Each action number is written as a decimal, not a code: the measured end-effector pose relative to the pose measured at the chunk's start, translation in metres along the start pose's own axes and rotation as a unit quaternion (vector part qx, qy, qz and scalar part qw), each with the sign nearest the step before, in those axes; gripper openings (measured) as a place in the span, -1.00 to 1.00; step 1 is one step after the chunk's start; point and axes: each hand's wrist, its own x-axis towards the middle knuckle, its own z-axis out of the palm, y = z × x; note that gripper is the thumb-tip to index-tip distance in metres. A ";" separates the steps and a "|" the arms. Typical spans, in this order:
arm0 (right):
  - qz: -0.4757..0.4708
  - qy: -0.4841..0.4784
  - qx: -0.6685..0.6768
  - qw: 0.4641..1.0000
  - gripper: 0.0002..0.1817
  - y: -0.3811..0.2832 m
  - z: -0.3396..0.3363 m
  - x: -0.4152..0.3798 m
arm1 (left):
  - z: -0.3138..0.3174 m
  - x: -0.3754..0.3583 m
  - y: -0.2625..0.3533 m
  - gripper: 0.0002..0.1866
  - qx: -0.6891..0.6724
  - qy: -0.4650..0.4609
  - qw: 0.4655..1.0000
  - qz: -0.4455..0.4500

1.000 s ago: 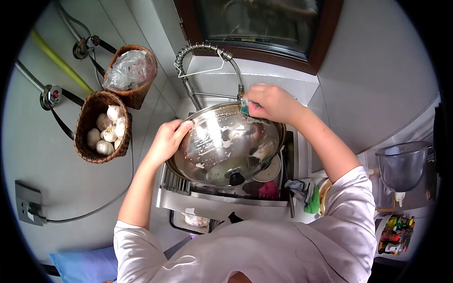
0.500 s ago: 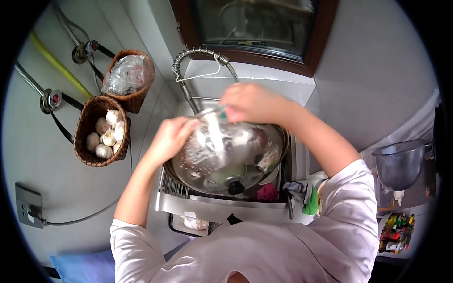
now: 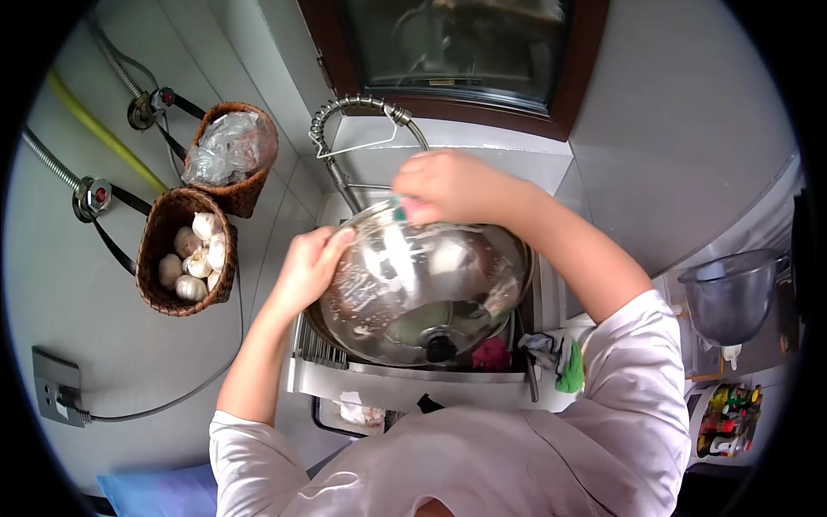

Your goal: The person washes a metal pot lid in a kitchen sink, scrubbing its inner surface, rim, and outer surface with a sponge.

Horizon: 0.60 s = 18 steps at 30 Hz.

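Note:
A large shiny metal lid (image 3: 413,276) with a black knob (image 3: 441,348) is tilted over the sink (image 3: 405,385), with whitish suds streaked across its surface. My left hand (image 3: 312,263) is closed on the lid's left rim, thumb on the near face. At the far edge, my right hand (image 3: 444,185) is closed around a pink and green sponge (image 3: 417,210), which presses on the rim. Behind the lid, at its right side, shows the darker rim of another round vessel (image 3: 526,267); most of it is hidden.
A coiled spring faucet (image 3: 345,177) stands behind the lid. Two woven baskets hang at the left, one with garlic (image 3: 191,287), one with plastic bags (image 3: 228,151). A pink cloth (image 3: 491,354) and a green cloth (image 3: 569,369) lie right. A grey pot (image 3: 730,297) stands far right.
My right hand and the sponge have shifted slightly left along the rim and show less blur. The lid's knob sits slightly lower and to the right. My left hand keeps its grip.

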 end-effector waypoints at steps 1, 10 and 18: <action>0.032 0.028 0.008 0.999 -0.83 0.008 0.000 -0.015 | -0.007 -0.005 -0.005 -0.57 -0.011 0.021 1.000 -0.011; 0.041 0.020 -0.013 0.999 -0.84 0.003 -0.008 -0.003 | 0.000 -0.002 0.005 -0.59 -0.037 0.007 0.999 -0.024; 0.096 0.032 0.019 0.995 -0.79 0.019 -0.003 -0.040 | -0.020 -0.012 -0.006 -0.58 -0.015 0.057 0.998 -0.029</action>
